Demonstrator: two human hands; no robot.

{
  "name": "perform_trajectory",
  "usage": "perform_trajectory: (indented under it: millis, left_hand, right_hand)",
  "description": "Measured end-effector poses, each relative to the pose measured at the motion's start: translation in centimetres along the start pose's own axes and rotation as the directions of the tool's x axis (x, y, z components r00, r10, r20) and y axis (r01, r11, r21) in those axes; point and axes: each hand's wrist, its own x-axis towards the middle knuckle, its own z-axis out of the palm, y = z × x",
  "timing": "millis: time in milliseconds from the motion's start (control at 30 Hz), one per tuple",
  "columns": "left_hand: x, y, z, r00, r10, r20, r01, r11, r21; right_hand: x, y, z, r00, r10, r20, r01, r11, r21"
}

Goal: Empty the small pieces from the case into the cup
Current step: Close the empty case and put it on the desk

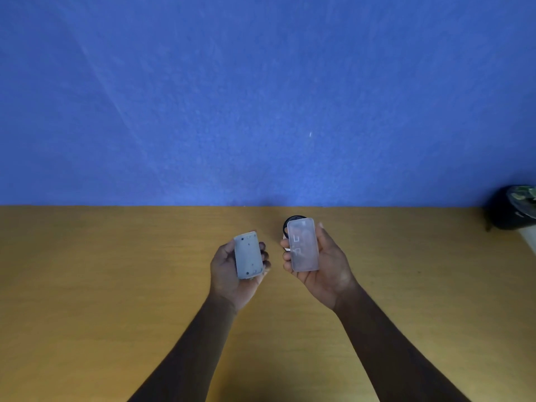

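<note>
Just below the frame's centre, my left hand (232,271) grips the case half holding the small pieces (249,254), fingers wrapped round its long sides, long axis pointing up the frame. My right hand (322,262) grips the frosted lid (303,245) the same way. Behind that lid, on the counter (116,285), stands the cup (291,224), up and right of the pieces; my right hand is nearer it.

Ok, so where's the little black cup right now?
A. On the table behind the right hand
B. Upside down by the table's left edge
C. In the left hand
A: the cup stands on the table, partly hidden behind the case half that the right hand holds.
</note>
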Motion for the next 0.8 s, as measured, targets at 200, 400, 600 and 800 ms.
perform_trajectory:
  millis: [200, 400, 600, 800]
  left_hand:
    - [-1.9, 0.6, 3.4, 0.984, 0.179, 0.013, -0.170, 0.912, 0.374]
    - [-3.1, 0.2, 6.6, 0.952, 0.292, 0.094, -0.297, 0.798, 0.524]
    - [-3.9, -0.7, 7.2, 0.954, 0.294, 0.060, -0.268, 0.745, 0.611]
    - [-4.0, -1.1, 7.6, 0.941, 0.329, 0.076, -0.286, 0.655, 0.700]
  right_hand:
    - [-0.5, 0.5, 0.4, 0.998, -0.039, -0.047, 0.038, 0.999, -0.024]
    - [-1.2, 1.0, 1.9, 0.992, -0.110, -0.054, 0.101, 0.985, -0.141]
    - [-2.1, 0.6, 3.3, 0.984, -0.129, -0.124, 0.104, 0.977, -0.189]
    - [-2.6, 1.0, 3.3, 0.986, -0.131, -0.103, 0.104, 0.968, -0.228]
